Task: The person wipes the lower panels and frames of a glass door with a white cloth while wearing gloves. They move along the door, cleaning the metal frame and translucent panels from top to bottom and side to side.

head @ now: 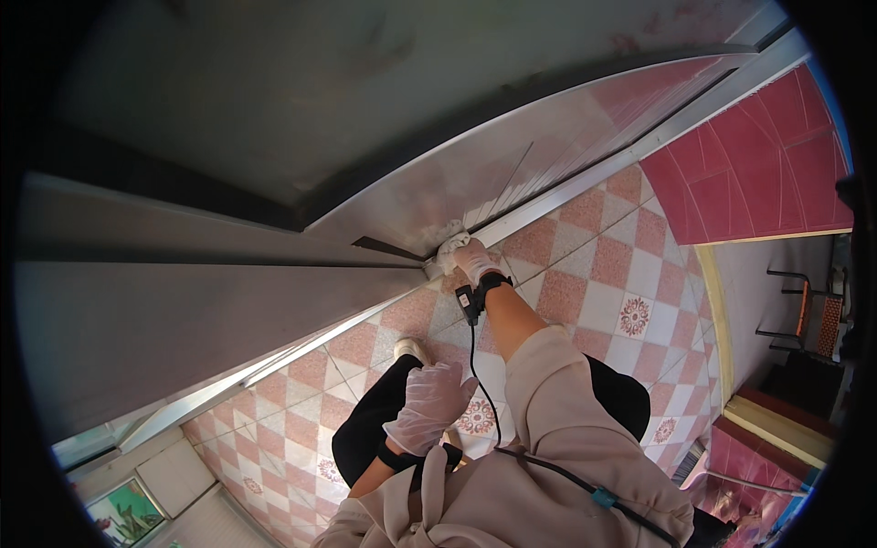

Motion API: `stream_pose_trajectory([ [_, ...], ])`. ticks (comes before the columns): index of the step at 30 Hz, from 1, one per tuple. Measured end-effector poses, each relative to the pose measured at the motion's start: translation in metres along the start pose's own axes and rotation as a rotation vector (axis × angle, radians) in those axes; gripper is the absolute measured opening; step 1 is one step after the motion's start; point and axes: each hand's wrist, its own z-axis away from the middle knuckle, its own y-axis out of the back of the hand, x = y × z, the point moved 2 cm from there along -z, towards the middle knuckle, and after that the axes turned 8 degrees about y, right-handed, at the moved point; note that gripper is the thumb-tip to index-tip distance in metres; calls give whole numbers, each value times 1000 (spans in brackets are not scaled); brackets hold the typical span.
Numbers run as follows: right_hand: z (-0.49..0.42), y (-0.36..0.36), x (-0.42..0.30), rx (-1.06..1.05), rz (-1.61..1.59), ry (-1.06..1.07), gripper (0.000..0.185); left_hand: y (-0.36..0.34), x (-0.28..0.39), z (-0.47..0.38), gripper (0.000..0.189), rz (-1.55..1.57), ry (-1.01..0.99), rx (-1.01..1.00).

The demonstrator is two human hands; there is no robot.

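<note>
My right hand (pixel 474 260), in a clear disposable glove, holds a crumpled whitish cloth (pixel 452 245) against the bottom corner of a metal-framed door (pixel 411 205), low by the floor. A black strap and a small device with a cable (pixel 468 301) are on that wrist. My left hand (pixel 436 399), gloved the same way, rests at my knee over the black trousers, its fingers loosely together and partly bent; nothing shows in it. Another black strap is around the left wrist.
A metal threshold (pixel 527 209) runs along the door's foot. Below lies a pink and white tiled floor (pixel 596 294). Red wall tiles (pixel 740 164) are at the right, with a chair (pixel 801 312) beyond. A brush (pixel 688 466) lies lower right. A window (pixel 130 510) shows lower left.
</note>
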Motion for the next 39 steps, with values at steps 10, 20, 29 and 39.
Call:
stream_pose_trajectory([
  [10, 118, 128, -117, 64, -453, 414, 35, -6, 4, -2, 35, 80, 90, -89],
  [20, 184, 189, -183, 704, -741, 738, 22, -21, -5, -4, 37, 64, 44, -50],
  [29, 39, 114, -36, 835, -902, -5, 30, -8, 1, -2, 41, 29, 27, -164],
  [39, -57, 118, 68, 392, -146, 169, 23, 4, 7, -5, 31, 70, -22, -143],
])
